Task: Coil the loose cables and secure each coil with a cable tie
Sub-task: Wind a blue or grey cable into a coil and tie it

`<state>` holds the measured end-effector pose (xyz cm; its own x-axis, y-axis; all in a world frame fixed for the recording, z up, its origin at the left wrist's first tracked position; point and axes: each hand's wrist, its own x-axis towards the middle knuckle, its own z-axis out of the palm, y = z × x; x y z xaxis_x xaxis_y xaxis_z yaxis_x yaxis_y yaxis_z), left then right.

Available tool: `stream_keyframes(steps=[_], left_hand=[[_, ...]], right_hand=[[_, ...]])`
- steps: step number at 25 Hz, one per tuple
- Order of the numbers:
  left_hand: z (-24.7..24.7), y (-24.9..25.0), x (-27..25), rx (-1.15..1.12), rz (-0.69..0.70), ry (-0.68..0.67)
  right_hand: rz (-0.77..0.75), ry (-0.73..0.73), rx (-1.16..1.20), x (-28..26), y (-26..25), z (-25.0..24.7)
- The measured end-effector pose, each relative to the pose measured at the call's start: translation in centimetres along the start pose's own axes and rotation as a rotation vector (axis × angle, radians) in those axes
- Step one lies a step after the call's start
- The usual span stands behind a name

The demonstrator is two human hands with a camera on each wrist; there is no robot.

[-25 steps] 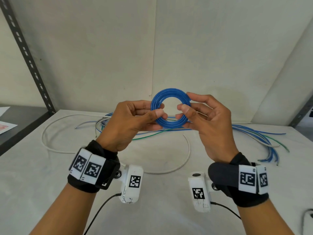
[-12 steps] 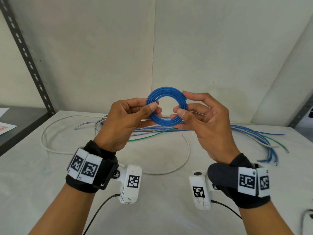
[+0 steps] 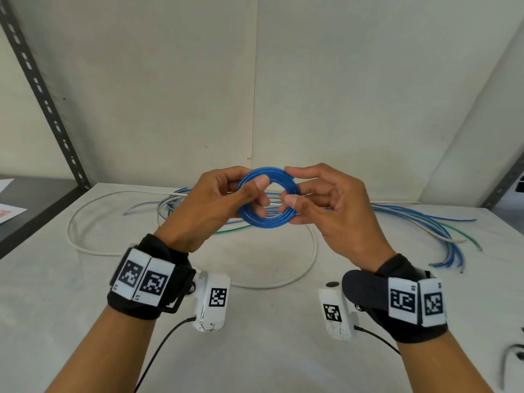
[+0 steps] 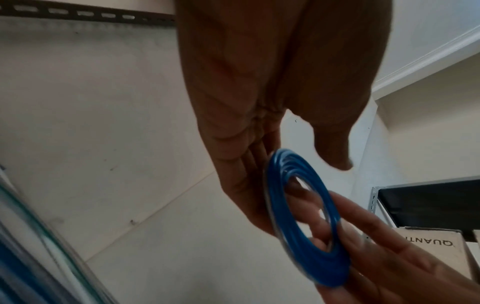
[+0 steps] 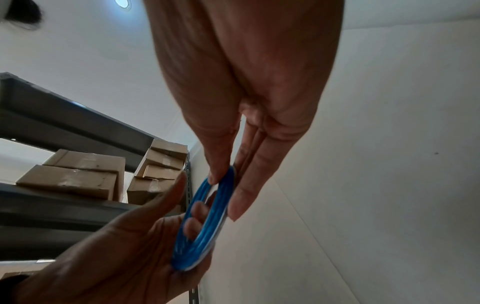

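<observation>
A: Going from the left, what lies on the table (image 3: 85, 321)?

B: A white cable (image 3: 74, 219) makes a wide open loop on the left part. Behind the hands, a bundle of loose cables (image 3: 419, 219), blue, green and white, runs along the back of the table and bends down at the right end. Its long direction is left to right.

A: And the left hand (image 3: 211, 207)?

B: It is raised above the table and its fingers are curled around the left side of the blue coil (image 3: 268, 197). The thumb (image 3: 255, 186) presses on the front face, and the other fingers go behind and through the hole.

A: How does the coil stand?

B: It is a flat ring of several turns, held nearly upright. Its open face points toward the person and its axis points away, to the wall. It is between the two hands, well above the loose cables.

A: The right hand (image 3: 333, 211)?

B: It pinches the right side of the coil with thumb and forefinger. The other fingers are spread and only lightly bent. In the right wrist view the coil (image 5: 205, 222) is seen edge-on, with the thumb tip on its rim.

A: Is a tie on the coil?

B: The left wrist view is blurred there, so I cannot tell.
</observation>
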<state>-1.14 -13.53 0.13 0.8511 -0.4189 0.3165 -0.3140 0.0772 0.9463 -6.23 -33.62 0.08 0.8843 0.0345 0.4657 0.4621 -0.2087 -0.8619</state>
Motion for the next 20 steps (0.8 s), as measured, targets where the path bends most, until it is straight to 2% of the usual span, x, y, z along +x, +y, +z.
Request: stream_keyframes(steps=[14,17,20], left_hand=[[-0.4,0.3,-0.5,-0.192,-0.119,-0.094],[-0.4,0.5,-0.4,-0.107,-0.142,-0.12],[0.2,0.5,-0.1,-0.011,-0.223,-0.131]], right_hand=[[0.011,-0.106,0.046,0.0,-0.5,-0.9],[0.012,-0.098,0.0,0.1,0.1,-0.9],[0.018,-0.155,-0.066,0.0,0.4,-0.6]])
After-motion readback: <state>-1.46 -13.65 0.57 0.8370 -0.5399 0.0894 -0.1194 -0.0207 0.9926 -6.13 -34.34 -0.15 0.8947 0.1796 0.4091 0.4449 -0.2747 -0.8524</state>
